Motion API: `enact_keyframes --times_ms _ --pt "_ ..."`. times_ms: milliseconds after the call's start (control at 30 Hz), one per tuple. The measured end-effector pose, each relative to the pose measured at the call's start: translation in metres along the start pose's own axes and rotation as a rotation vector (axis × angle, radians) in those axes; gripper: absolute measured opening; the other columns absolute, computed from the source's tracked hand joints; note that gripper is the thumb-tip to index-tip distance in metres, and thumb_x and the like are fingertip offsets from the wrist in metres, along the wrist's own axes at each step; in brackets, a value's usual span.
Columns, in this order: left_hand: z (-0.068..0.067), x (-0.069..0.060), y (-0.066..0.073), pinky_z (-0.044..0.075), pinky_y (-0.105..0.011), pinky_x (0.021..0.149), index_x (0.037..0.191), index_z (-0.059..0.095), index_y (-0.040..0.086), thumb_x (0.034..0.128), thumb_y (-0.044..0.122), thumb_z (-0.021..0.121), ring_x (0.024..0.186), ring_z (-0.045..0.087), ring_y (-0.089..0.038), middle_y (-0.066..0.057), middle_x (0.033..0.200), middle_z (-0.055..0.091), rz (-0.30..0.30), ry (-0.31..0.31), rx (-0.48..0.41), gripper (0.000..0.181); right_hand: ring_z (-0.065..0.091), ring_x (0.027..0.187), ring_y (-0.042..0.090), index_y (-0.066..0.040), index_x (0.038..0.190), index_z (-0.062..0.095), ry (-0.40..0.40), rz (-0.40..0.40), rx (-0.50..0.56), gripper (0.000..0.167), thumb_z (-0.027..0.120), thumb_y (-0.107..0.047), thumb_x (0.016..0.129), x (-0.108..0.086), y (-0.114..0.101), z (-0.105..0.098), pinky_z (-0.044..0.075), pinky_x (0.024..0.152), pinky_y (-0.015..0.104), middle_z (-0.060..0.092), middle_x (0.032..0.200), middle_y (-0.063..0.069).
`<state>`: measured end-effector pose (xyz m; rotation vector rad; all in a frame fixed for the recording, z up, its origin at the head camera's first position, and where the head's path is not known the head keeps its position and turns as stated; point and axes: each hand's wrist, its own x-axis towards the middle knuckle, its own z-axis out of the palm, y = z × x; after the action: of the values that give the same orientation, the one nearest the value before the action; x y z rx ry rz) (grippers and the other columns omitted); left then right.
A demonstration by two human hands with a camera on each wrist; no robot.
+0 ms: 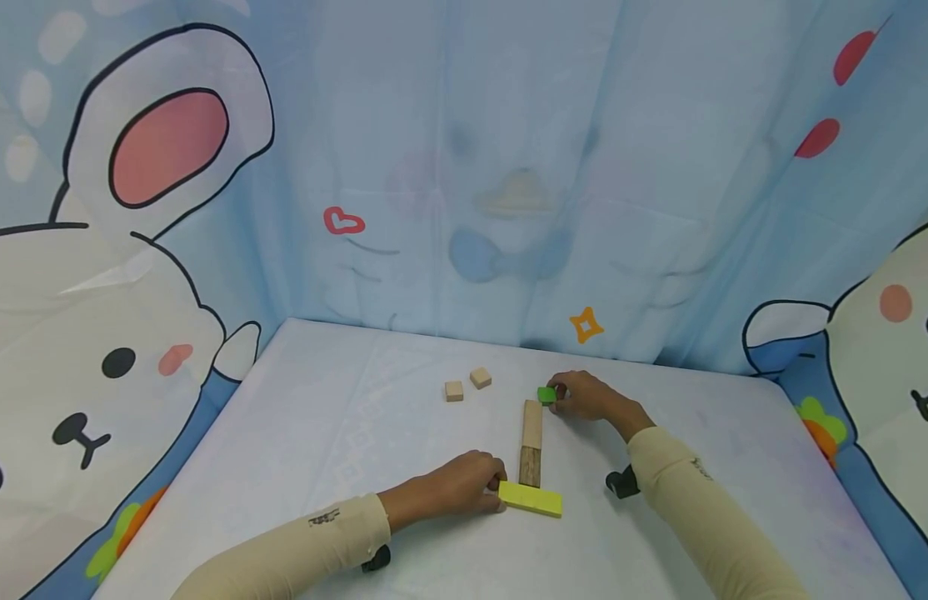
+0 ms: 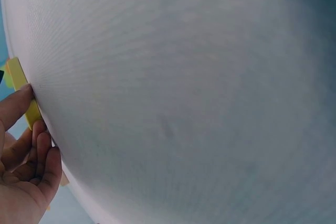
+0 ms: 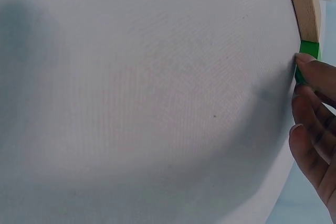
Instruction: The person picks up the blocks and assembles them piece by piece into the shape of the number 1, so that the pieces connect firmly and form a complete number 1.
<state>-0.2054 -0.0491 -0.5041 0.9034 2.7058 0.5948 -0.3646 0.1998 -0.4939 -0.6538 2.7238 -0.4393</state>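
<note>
Small green boxy block [image 1: 546, 396], probably light, hard and smooth, sits at the far end of a long pale wooden block [image 1: 532, 425]; its flat sides should pinch easily. Right hand [image 1: 586, 396] pinches it; left hand [image 1: 461, 485] pinches a long yellow block [image 1: 531, 499].

Your yellow block [image 1: 531, 499] is a solid bright yellow, and your green block [image 1: 546, 395] is a plain vivid green. The pale block [image 1: 533, 423] is light tan wood, while the streaky block [image 1: 530, 467] is darker brown with mottled grain. Both cubes [image 1: 453, 392] are light wood too. Your sleeves [image 1: 340, 532] are beige with a small dark print, tabletop's [image 1: 321, 433] whitish, curtain's [image 1: 359, 108] light blue with cartoon prints.
</note>
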Motion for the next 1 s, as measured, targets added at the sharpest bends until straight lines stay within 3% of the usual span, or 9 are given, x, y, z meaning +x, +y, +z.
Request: enact_keyframes --times_ms 767,1000 --pt "0.002 0.003 -0.001 0.046 -0.012 0.068 0.112 0.071 0.007 0.0866 0.024 0.080 0.076 0.053 0.003 0.008 0.089 0.067 0.003 -0.010 0.003 0.032 0.060 0.097 0.025 0.002 0.122 0.065 -0.001 -0.003 -0.020 0.035 0.073 -0.011 0.091 -0.004 -0.006 -0.005 0.051 0.090 0.046 0.067 0.103 0.012" --pt "-0.009 -0.003 0.001 0.048 -0.015 0.072 0.119 0.069 0.006 0.0876 0.031 0.079 0.078 0.053 0.001 0.007 0.091 0.065 -0.028 -0.055 -0.001 0.041 0.059 0.095 0.023 0.002 0.122 0.065 0.001 -0.002 -0.013 0.035 0.073 -0.010 0.090 -0.004 -0.009 -0.005 0.051 0.089 0.046 0.066 0.102 0.011"
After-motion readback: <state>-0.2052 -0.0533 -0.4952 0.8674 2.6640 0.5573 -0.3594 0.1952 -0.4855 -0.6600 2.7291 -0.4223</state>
